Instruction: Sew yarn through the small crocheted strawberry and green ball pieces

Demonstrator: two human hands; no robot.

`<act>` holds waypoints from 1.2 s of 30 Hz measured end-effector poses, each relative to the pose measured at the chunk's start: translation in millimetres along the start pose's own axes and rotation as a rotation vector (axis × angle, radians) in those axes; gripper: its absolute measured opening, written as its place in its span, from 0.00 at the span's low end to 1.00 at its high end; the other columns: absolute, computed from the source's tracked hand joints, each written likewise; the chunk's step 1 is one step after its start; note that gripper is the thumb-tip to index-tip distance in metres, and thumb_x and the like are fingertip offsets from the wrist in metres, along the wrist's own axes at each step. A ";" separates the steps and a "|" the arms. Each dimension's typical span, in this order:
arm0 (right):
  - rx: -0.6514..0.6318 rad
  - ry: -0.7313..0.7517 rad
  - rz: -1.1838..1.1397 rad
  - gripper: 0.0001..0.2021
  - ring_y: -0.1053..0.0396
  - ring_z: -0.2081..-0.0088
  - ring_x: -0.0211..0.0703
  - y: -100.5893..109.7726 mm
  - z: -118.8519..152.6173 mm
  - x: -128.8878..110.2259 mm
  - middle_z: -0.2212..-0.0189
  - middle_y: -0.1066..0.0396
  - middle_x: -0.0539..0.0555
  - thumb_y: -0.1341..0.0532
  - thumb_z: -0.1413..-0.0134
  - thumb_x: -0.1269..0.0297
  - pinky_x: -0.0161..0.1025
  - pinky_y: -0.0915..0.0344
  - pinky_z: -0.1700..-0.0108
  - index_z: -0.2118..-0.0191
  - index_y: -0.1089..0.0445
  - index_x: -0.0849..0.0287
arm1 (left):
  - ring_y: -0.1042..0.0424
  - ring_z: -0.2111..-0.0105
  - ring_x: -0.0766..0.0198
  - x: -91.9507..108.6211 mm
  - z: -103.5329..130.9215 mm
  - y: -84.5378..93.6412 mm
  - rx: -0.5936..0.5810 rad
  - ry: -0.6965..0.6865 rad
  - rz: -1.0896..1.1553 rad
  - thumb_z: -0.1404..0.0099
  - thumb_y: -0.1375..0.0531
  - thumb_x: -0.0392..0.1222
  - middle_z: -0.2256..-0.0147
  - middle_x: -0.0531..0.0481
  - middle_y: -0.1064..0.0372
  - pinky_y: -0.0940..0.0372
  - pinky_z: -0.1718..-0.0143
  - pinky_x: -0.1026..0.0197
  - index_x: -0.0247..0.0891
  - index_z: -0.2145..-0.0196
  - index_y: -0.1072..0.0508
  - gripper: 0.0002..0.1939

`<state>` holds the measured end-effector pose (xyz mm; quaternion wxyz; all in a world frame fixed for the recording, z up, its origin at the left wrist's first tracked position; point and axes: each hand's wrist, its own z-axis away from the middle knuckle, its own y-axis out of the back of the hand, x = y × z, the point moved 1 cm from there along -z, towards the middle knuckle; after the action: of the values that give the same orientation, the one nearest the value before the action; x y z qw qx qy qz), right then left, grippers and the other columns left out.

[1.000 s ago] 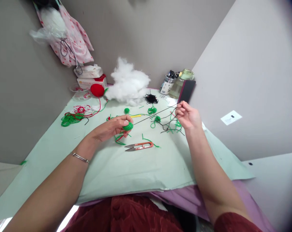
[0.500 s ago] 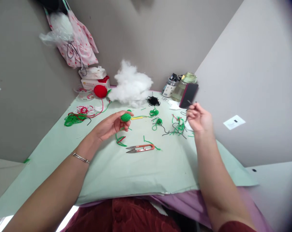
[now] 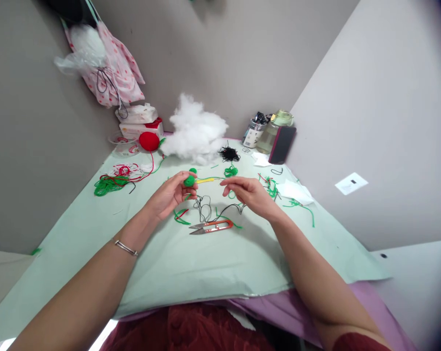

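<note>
Thumb and fingers of my left hand are closed around a small green crocheted ball. To its right, my right hand has its fingertips pressed together in a pinch. What they hold is too small to make out. Thin black yarn lies in loops between the hands and runs beneath the right one. Just below, orange-handled thread snips rest on the table with blades pointing left. A yellow strip extends between the two hands. Behind the left fingers shows another small green piece.
White stuffing is heaped at the back, beside a tangle of black yarn. Red and green yarn lies at left near a red ball. A phone leans against a bottle. Green scraps lie at right.
My right hand has come down and left from beside the phone towards my left hand. Black yarn has shifted left, over the area above the snips. The left hand still grips the green ball.
</note>
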<state>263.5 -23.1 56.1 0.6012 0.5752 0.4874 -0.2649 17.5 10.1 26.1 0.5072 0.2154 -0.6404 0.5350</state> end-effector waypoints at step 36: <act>0.075 -0.047 -0.353 0.10 0.44 0.75 0.34 -49.4 2.9 -12.8 0.76 0.33 0.48 0.30 0.51 0.57 0.37 0.46 0.72 0.70 0.24 0.59 | 0.24 0.48 0.57 -10.6 5.5 -20.9 -0.050 -0.069 0.097 0.32 0.36 0.43 0.53 0.42 0.24 0.30 0.45 0.59 0.36 0.60 0.28 0.08</act>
<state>215.9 -38.8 45.7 0.5347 0.4965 0.5564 -0.3974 36.5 -4.6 27.0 0.4636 0.1897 -0.6803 0.5351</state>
